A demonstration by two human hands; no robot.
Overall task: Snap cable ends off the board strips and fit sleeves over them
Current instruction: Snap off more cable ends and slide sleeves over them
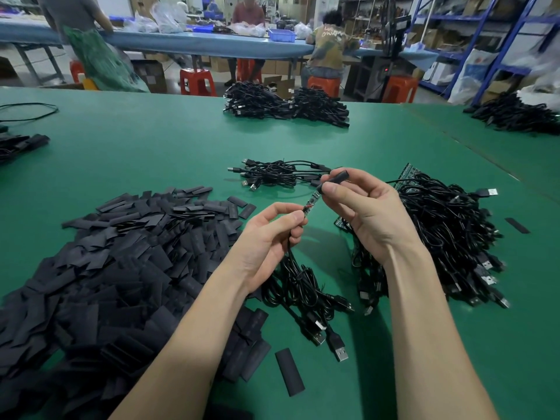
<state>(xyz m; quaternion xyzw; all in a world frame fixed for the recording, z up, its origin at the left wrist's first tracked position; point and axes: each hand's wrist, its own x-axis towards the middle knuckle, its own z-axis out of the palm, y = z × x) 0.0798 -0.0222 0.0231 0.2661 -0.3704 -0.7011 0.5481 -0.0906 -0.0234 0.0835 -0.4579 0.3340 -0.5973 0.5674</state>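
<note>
Fingers of left hand (266, 237) pinch cable end (310, 203); right hand (360, 204) pinches sleeve (336, 177).

Left hand (266, 234) bare; right hand (372, 213) bare; forearms bare, no sleeves, rings, watch.

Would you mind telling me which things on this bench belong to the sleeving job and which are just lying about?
In use:
left hand pinching the cable at its small board end
right hand holding a black sleeve
sleeve pile
unsleeved cables on board strips

Lying about:
far cable heap
red stools
blue bin
</note>
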